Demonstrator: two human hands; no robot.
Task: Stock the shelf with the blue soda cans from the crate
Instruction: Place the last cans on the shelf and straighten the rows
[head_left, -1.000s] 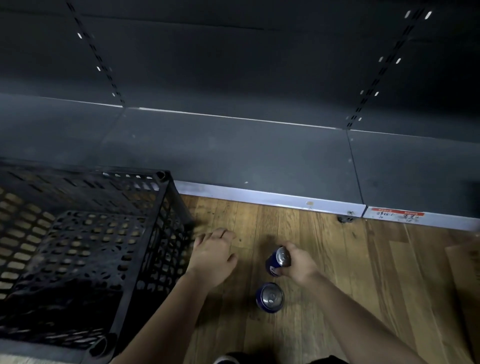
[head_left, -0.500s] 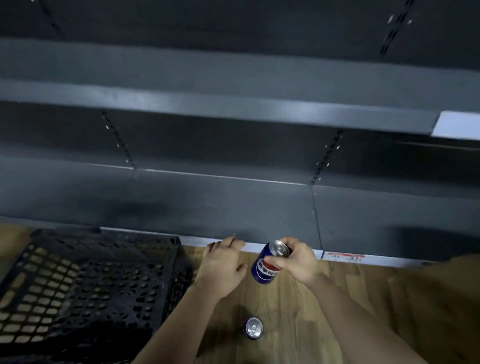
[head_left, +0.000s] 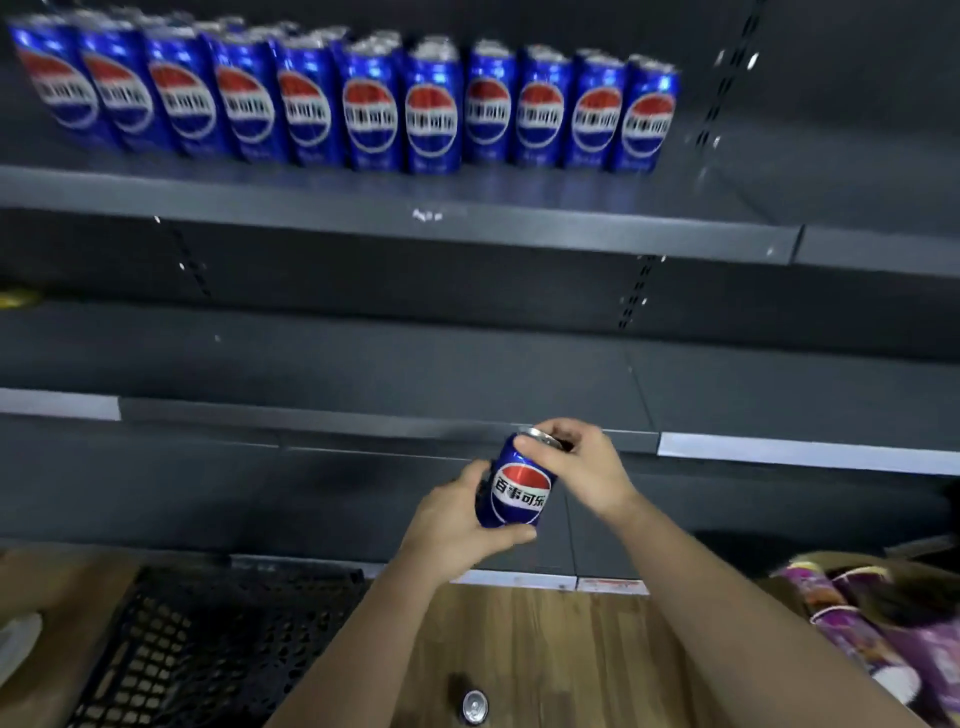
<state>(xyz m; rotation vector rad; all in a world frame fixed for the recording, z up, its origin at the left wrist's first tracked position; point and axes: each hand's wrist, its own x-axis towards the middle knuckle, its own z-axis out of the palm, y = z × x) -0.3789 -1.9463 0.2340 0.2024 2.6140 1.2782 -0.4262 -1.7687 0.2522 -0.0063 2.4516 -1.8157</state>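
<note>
Both hands are gripping one blue can (head_left: 519, 488) just below the centre of the frame. The right hand (head_left: 584, 475) is pinching its top rim with curled fingers, and the left hand (head_left: 452, 525) is wrapping the lower body, thumb pressing along the base. The can is tilting slightly, label toward the camera, in the air in front of the middle shelf (head_left: 363, 418), touching no shelf.

Judging by this, the carry from floor to shelf is under way. A row of cans (head_left: 363, 104) is standing upright across the upper shelf (head_left: 467, 223) at the top of the frame, with bare space to its right. The next move is likely calling for lifting the can there, setting it upright, label forward, without knocking its neighbours.

Another can (head_left: 475, 706) is waiting on the wooden floor (head_left: 545, 649) at the bottom centre, beside the black crate (head_left: 208, 639) at lower left.
</note>
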